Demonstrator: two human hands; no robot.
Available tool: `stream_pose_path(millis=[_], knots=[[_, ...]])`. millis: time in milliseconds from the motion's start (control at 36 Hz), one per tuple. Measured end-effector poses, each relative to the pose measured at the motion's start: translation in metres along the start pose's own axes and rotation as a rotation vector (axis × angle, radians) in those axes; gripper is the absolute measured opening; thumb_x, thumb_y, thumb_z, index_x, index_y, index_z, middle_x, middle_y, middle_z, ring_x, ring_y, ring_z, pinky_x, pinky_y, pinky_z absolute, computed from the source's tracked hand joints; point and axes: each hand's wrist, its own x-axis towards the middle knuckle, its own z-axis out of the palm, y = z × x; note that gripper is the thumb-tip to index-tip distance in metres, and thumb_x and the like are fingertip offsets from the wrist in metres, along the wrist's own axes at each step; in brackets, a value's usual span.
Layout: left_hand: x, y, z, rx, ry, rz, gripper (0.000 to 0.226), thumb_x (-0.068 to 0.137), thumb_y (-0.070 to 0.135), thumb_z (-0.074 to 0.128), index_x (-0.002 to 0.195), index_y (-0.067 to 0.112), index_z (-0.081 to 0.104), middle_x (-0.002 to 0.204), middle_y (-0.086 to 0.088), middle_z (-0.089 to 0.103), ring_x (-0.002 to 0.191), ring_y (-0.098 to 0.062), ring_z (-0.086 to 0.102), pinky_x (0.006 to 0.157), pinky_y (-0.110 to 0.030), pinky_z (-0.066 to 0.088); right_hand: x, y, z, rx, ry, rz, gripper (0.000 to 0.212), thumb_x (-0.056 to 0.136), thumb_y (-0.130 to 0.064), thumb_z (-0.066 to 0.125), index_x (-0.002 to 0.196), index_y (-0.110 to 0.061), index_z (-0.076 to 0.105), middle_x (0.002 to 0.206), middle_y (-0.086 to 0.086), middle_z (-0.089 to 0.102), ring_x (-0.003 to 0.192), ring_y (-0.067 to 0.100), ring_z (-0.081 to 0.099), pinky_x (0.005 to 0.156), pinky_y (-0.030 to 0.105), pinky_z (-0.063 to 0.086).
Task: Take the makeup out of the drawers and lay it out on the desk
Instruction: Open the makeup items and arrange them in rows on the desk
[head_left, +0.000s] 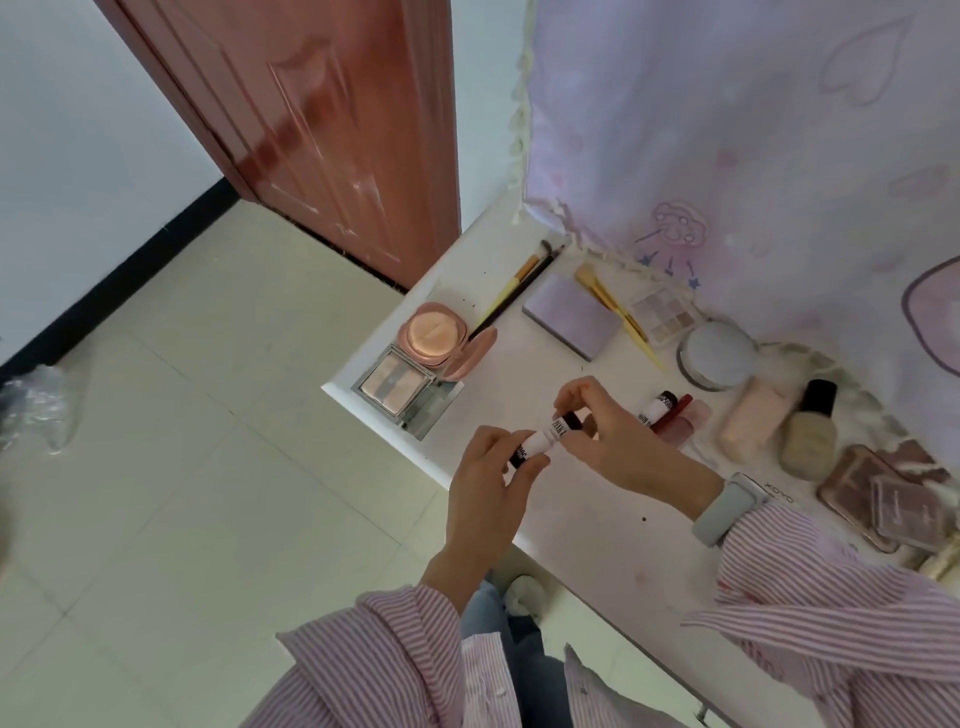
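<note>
Hands are meeting over the front edge of the white counter (587, 519), both holding one small white tube (545, 439) with black ends. The left hand (488, 483) is gripping the lower end, its fingers (524, 470) curled round the tube, and the right hand (618, 441) is pinching the upper black end with fingers clamped on it. Whether the cap is on or coming off is hard to say, because the fingers are covering the joint.

Just beyond the right fingers a second similar tube (655, 406) and a red lipstick (675, 413) are lying on the counter, partly hidden behind the hand. Further right a pale pink tube (753, 415) and a foundation bottle (811, 431) with a black cap are lying side by side. A round white puff (719, 353) is sitting behind them. Beyond the left fingers an open square compact (397, 387) and a round pink compact (434, 335) are sitting at the counter corner. Brushes (519, 291), a lilac palette (571, 322) and an eyeshadow palette (662, 312) are lying at the back, by a lilac cloth (753, 130). Brown compacts (883, 499) at the far right are blurred and partly cut off by the frame.
</note>
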Motion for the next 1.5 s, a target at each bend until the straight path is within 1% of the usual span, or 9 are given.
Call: stream_pose_path(millis=[167,333,417,667,806,1000,1194,1333,1500], knots=[[0.011,-0.002,0.008,0.005,-0.030,0.020,0.029,0.083,0.028,0.068,0.110,0.017,0.068,0.087,0.010,0.051,0.074,-0.008,0.045,0.067,-0.012,0.034,0.014,0.003,-0.005,-0.085,0.063,0.117,0.018,0.093,-0.035,0.047,0.082,-0.022,0.051,0.060,-0.007,0.050,0.045,0.004,0.040,0.050,0.022,0.035],[0.009,-0.008,0.019,-0.003,-0.049,0.011,0.027,0.084,0.028,0.066,0.107,0.015,0.068,0.090,0.008,0.050,0.082,-0.011,0.045,0.072,-0.015,0.034,0.009,0.017,-0.016,0.003,0.033,0.063,0.009,0.091,-0.013,0.050,0.088,-0.022,0.052,0.071,0.001,0.052,0.060,0.013,0.045,0.058,0.033,0.047],[0.011,-0.017,0.024,0.034,0.022,-0.013,0.026,0.083,0.025,0.066,0.105,0.012,0.069,0.092,0.006,0.047,0.086,-0.014,0.043,0.077,-0.025,0.038,0.011,0.023,-0.033,0.022,0.100,-0.004,0.011,0.090,-0.011,0.051,0.083,-0.019,0.054,0.072,-0.001,0.055,0.058,0.004,0.047,0.055,0.022,0.047],[0.005,-0.011,0.042,-0.096,0.233,-0.214,0.022,0.094,0.020,0.053,0.114,0.015,0.059,0.097,0.006,0.058,0.091,-0.017,0.050,0.086,-0.033,0.036,0.021,0.046,-0.057,0.734,0.202,0.133,0.012,0.093,-0.003,0.049,0.099,-0.008,0.058,0.080,0.006,0.064,0.064,0.014,0.056,0.053,0.022,0.044],[0.012,-0.008,0.055,-0.110,0.307,-0.202,0.035,0.092,0.042,0.038,0.111,0.014,0.048,0.113,0.010,0.060,0.102,-0.012,0.056,0.092,-0.012,0.022,0.033,0.049,-0.041,0.335,0.184,-0.014,0.022,0.096,-0.010,0.045,0.114,-0.007,0.057,0.087,-0.002,0.063,0.077,0.010,0.057,0.064,0.020,0.046],[0.034,-0.001,0.062,-0.179,0.596,-0.223,0.021,0.081,0.009,0.070,0.102,0.010,0.069,0.094,0.013,0.052,0.080,0.001,0.050,0.075,-0.010,0.038,0.069,0.043,-0.023,0.050,0.292,-0.201,0.023,0.091,-0.017,0.056,0.114,-0.014,0.058,0.106,0.003,0.052,0.082,0.007,0.049,0.069,0.002,0.039],[0.048,-0.002,0.069,-0.125,0.697,-0.227,0.024,0.079,0.005,0.071,0.103,0.005,0.070,0.091,0.007,0.060,0.085,-0.014,0.057,0.077,0.003,0.033,0.090,0.050,-0.011,-0.219,0.344,-0.456,0.025,0.088,-0.013,0.061,0.110,-0.002,0.057,0.101,0.006,0.059,0.075,0.012,0.046,0.070,0.023,0.039],[0.056,-0.011,0.076,0.041,0.722,-0.234,0.026,0.078,0.026,0.064,0.101,0.016,0.071,0.088,0.002,0.072,0.088,-0.018,0.054,0.075,-0.026,0.035,0.096,0.053,-0.007,-0.443,0.381,-0.544,0.021,0.083,-0.015,0.066,0.103,-0.006,0.064,0.095,0.007,0.064,0.087,0.022,0.055,0.064,0.032,0.047],[0.061,-0.018,0.077,0.109,0.729,-0.228,0.030,0.081,0.041,0.056,0.098,0.021,0.070,0.083,0.005,0.070,0.089,-0.009,0.045,0.075,-0.025,0.024,0.097,0.047,-0.002,-0.482,0.367,-0.496,0.022,0.087,-0.017,0.062,0.106,-0.008,0.063,0.102,0.006,0.063,0.100,0.024,0.056,0.073,0.040,0.051]])
